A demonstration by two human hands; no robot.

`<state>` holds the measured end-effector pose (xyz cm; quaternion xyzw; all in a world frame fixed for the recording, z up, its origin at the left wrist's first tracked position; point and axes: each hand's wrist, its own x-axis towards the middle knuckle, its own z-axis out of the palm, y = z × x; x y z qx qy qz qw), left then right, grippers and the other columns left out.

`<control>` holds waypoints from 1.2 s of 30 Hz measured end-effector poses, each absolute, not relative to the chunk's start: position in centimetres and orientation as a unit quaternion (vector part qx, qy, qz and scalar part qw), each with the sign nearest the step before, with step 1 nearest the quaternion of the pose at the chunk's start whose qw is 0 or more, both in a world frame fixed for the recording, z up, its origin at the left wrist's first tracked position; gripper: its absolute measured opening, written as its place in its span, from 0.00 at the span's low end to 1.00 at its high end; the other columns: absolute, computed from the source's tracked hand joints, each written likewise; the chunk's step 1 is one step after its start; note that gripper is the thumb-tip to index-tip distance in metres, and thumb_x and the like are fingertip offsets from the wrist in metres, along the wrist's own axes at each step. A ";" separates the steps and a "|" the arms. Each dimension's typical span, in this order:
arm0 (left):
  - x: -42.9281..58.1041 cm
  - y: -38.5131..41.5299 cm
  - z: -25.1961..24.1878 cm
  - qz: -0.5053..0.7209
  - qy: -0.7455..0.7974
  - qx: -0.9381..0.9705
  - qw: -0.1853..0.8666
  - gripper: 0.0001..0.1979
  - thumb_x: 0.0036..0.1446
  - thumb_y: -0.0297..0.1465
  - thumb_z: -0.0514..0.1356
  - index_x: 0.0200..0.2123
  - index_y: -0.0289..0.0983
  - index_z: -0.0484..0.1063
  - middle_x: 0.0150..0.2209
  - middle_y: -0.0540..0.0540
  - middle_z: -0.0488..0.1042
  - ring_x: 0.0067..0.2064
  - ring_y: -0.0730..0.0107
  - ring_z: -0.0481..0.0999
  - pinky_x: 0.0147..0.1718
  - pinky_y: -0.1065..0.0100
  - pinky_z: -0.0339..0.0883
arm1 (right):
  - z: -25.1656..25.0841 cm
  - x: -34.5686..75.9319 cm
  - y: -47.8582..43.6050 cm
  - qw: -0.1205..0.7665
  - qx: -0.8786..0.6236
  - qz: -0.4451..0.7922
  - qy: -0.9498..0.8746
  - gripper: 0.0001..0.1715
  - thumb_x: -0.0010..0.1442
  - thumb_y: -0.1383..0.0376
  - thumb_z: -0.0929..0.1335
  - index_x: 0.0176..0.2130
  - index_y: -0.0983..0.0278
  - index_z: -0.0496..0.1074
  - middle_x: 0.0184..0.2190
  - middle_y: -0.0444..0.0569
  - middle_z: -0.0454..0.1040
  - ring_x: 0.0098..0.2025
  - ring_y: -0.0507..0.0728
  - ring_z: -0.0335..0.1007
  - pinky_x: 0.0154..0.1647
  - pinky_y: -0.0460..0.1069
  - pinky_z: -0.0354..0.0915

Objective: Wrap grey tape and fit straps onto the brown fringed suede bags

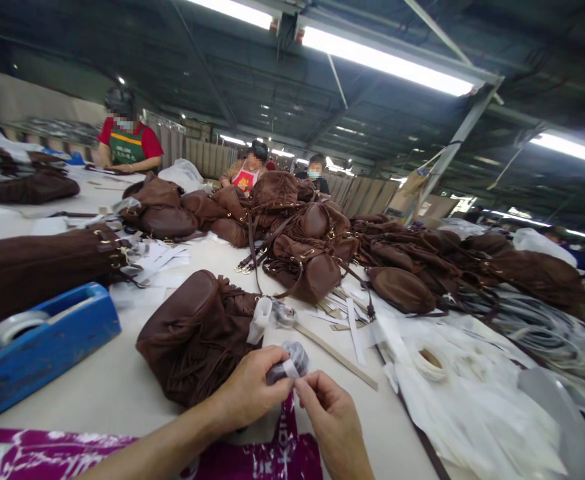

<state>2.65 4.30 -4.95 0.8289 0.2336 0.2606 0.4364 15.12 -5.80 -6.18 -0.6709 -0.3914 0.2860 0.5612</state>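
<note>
My left hand [249, 390] is closed around a small grey wrapped bundle [292, 357] held above the table's near edge. My right hand [329, 413] pinches a white strip of tape or paper on that bundle. Just beyond lies a brown fringed suede bag [197, 333] with a white-wrapped piece at its strap end [261, 320].
A blue tape dispenser [42, 343] sits at left. A pile of brown bags [302, 247] fills the middle of the white table [122, 393]. White paper scraps and a tape roll [429, 360] lie at right. Three people work at the far end.
</note>
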 end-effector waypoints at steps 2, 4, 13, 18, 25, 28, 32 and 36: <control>2.6 4.2 -4.8 0.261 0.225 0.832 0.436 0.02 0.48 0.25 0.56 0.28 0.36 0.66 0.27 0.54 0.64 0.31 0.72 0.62 0.29 0.73 0.52 | -6.1 14.9 -5.8 0.561 -0.674 0.288 -0.385 0.23 0.50 0.48 0.70 0.20 0.63 0.65 0.17 0.39 0.58 0.23 0.51 0.53 0.24 0.46 0.54; 2.5 4.1 -4.6 0.263 0.213 0.830 0.444 0.02 0.49 0.26 0.55 0.28 0.35 0.67 0.27 0.53 0.65 0.31 0.72 0.63 0.30 0.72 0.53 | -6.0 14.8 -5.9 0.564 -0.675 0.292 -0.376 0.24 0.48 0.48 0.70 0.19 0.63 0.64 0.17 0.39 0.57 0.22 0.51 0.52 0.23 0.46 0.53; 2.5 4.3 -4.0 0.249 0.233 0.746 0.572 0.12 0.53 0.38 0.55 0.27 0.35 0.67 0.25 0.53 0.61 0.30 0.71 0.60 0.29 0.72 0.55 | -6.3 15.3 -6.9 0.597 -0.620 0.384 -0.333 0.23 0.44 0.52 0.75 0.34 0.64 0.71 0.19 0.40 0.69 0.23 0.51 0.58 0.24 0.46 0.56; 2.3 4.0 -3.8 0.232 0.224 0.709 0.627 0.14 0.52 0.41 0.57 0.28 0.34 0.69 0.25 0.53 0.61 0.29 0.73 0.59 0.27 0.72 0.53 | -6.5 15.5 -6.7 0.599 -0.640 0.320 -0.359 0.18 0.48 0.56 0.73 0.31 0.62 0.65 0.17 0.36 0.67 0.20 0.50 0.55 0.22 0.44 0.52; 2.4 3.7 -4.6 0.238 0.204 0.723 0.615 0.13 0.55 0.39 0.56 0.30 0.33 0.70 0.26 0.52 0.63 0.30 0.73 0.60 0.28 0.73 0.54 | -8.1 16.0 -4.7 0.616 -0.617 0.352 -0.341 0.21 0.44 0.56 0.74 0.28 0.60 0.60 0.14 0.35 0.67 0.17 0.49 0.54 0.20 0.44 0.49; 2.4 3.5 -4.4 0.244 0.200 0.762 0.565 0.11 0.57 0.36 0.54 0.30 0.34 0.69 0.27 0.53 0.63 0.31 0.72 0.61 0.29 0.73 0.54 | -8.2 16.3 -4.5 0.616 -0.623 0.338 -0.344 0.19 0.43 0.58 0.73 0.27 0.60 0.60 0.15 0.35 0.66 0.18 0.49 0.56 0.21 0.44 0.52; 2.2 3.0 -4.0 0.254 0.197 0.816 0.481 0.09 0.58 0.32 0.54 0.27 0.35 0.67 0.27 0.53 0.64 0.32 0.72 0.63 0.32 0.72 0.54 | -7.6 16.1 -4.8 0.598 -0.674 0.265 -0.344 0.14 0.40 0.64 0.73 0.23 0.61 0.63 0.18 0.36 0.65 0.20 0.49 0.56 0.22 0.45 0.54; 2.1 2.8 -4.3 0.271 0.204 0.835 0.434 0.07 0.58 0.31 0.55 0.31 0.36 0.70 0.31 0.51 0.70 0.35 0.69 0.67 0.36 0.72 0.56 | -7.1 15.2 -5.2 0.625 -0.616 0.363 -0.314 0.11 0.42 0.61 0.74 0.25 0.63 0.70 0.15 0.36 0.61 0.21 0.50 0.56 0.22 0.45 0.55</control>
